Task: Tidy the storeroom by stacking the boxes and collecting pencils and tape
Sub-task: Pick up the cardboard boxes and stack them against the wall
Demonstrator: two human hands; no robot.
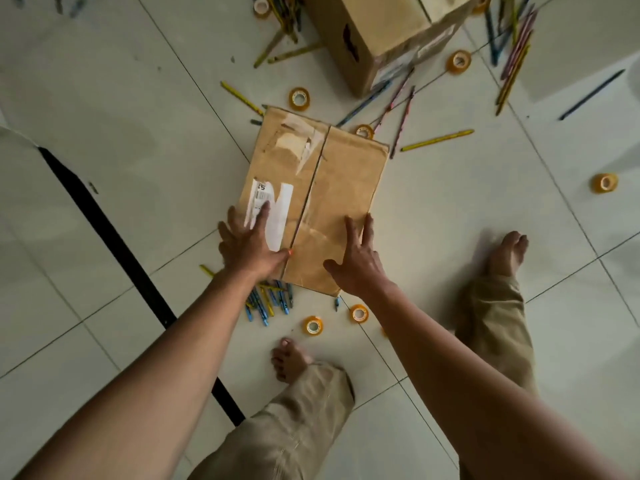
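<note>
Left hand [251,242] and right hand [356,259], fingers spread, flat on cardboard box [329,188], pencils [266,301] beneath the wrists, tape rolls [313,325] nearby on floor [450,220]

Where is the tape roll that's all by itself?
In the head view, the lone tape roll sits on the floor tiles at the far right, right of the flat box and beyond the person's right foot.

Matt cardboard on glossy tile

The near box [313,199] is creased brown cardboard with a white paper label [273,216]; the floor [450,220] beneath it is smooth, pale, faintly shiny tile.
</note>
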